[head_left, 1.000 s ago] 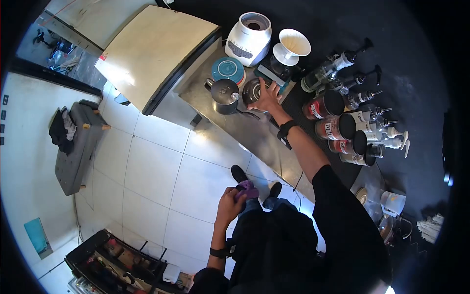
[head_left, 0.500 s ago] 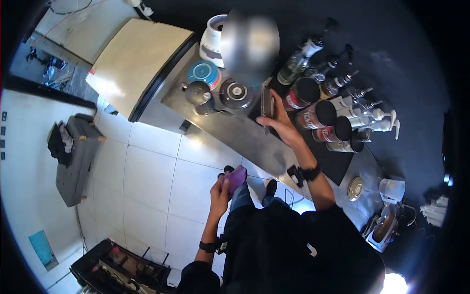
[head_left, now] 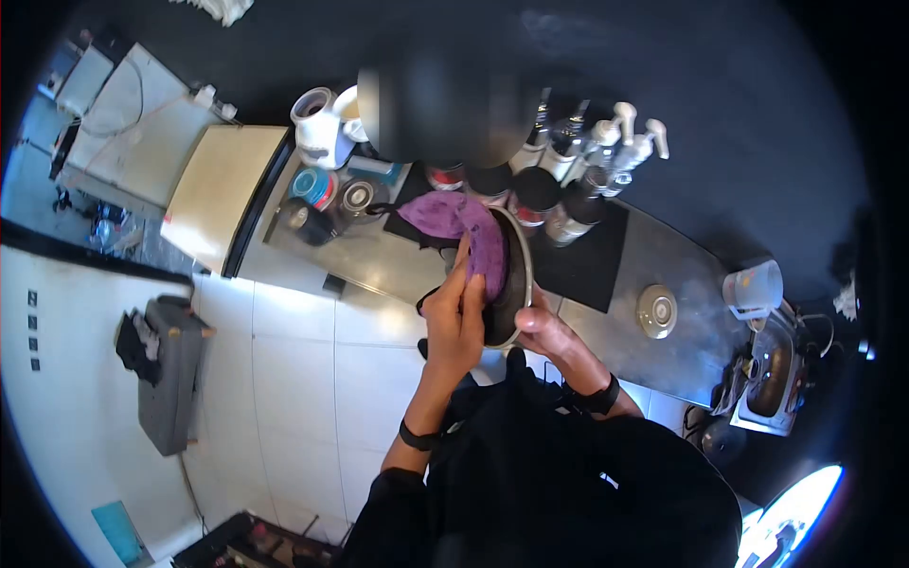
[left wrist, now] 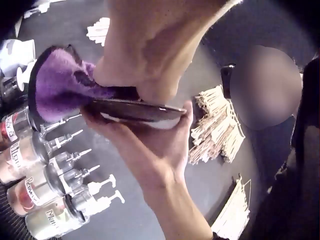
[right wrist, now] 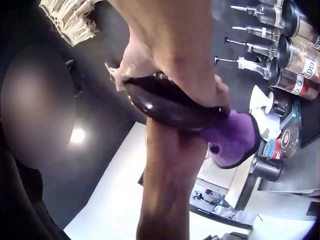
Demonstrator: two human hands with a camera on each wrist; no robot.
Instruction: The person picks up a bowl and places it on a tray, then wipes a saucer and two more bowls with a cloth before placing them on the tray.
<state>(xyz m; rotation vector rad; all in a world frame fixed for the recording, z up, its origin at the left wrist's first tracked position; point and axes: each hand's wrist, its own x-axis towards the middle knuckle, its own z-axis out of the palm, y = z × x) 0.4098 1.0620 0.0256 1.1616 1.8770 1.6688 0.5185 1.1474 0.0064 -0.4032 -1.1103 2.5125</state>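
A dark, shiny saucer (head_left: 520,270) is held tilted up on edge in front of the body. My right hand (head_left: 552,339) grips it by the rim, thumb on the near edge and fingers behind. With a purple cloth (head_left: 437,213) pinched in its fingers, my left hand (head_left: 456,317) presses into the saucer's inner face. Part of the cloth hangs loose past the rim, as the left wrist view shows with the cloth (left wrist: 60,85) beside the saucer (left wrist: 140,110). In the right wrist view the saucer's rounded dark side (right wrist: 175,107) faces the camera.
A steel counter (head_left: 606,331) carries an upturned dark saucer (head_left: 358,197), a blue-topped stack (head_left: 311,185), a metal pitcher (head_left: 308,222) and a white appliance (head_left: 320,123). Labelled jars (head_left: 573,213) and pump bottles stand on a black mat. Farther right lie a pale round lid (head_left: 657,312) and a sink (head_left: 769,379).
My right hand lifted the saucer off the counter and brought it close to the body. My left hand rose with the purple cloth to meet it. The head view turned rightward.
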